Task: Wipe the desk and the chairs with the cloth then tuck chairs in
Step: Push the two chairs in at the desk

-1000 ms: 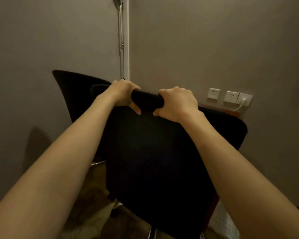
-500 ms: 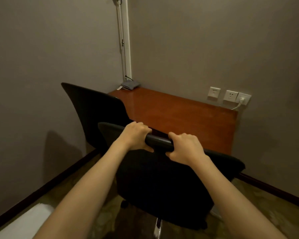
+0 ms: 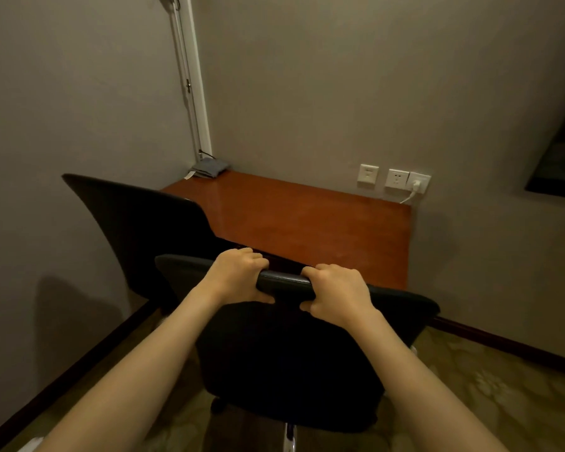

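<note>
A black office chair [image 3: 291, 363] stands in front of me with its back toward me, close to the front edge of the reddish-brown desk [image 3: 300, 220]. My left hand [image 3: 238, 275] and my right hand [image 3: 336, 293] both grip the top edge of its backrest, side by side. A second black chair [image 3: 137, 230] stands to the left, against the desk's left end. The grey folded cloth [image 3: 209, 167] lies at the desk's far left corner, by the wall.
Grey walls close in the desk on the left and behind. Wall sockets [image 3: 395, 179] with a white plug sit above the desk's far right. A white conduit [image 3: 190, 76] runs up the corner. Dark skirting [image 3: 509, 342] lines the patterned floor.
The chair, held high and close to my view a second ago, now sits lower and nearer the desk. The desk top and cloth have come into sight. Both hands kept their grip.
</note>
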The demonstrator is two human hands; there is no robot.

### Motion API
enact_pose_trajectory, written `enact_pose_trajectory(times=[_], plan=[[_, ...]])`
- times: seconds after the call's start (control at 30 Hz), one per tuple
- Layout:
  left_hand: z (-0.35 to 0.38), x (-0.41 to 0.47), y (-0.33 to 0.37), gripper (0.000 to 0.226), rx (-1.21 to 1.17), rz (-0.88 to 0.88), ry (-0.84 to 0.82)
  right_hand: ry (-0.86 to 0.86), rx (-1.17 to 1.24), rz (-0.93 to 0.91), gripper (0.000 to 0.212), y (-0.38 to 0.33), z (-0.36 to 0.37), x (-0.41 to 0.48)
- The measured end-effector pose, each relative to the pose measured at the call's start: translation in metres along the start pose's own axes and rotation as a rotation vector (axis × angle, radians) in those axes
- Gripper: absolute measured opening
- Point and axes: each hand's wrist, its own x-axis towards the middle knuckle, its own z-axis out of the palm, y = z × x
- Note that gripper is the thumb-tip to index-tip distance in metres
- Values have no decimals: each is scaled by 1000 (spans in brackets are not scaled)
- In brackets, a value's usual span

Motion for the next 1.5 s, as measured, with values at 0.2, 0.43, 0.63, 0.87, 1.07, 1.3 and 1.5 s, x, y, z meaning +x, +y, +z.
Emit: enact_pose_trajectory(times=[0.2,0.43,0.63,0.87,1.07,1.3,1.5], plan=[[-1,3,4,48,3,-54,8,52,-12,-66,39,6,0,1],[-6,24,18,47,15,-17,22,102,-38,-80,39,36,-5,5],[-2,40,12,50,-2,26,88,130,-24,-47,40,44,-1,13],[5,56,-15,45,49,85,164,140,-21,-84,38,43,1,39],[12,55,-25,44,17,126,138,158,1,-62,35,34,5,40],[14,48,-60,46,1,11,42,171,40,-49,28,-6,6,55],[11,28,-77,44,-54,4,-48,96,45,-38,33,-43,6,63]])
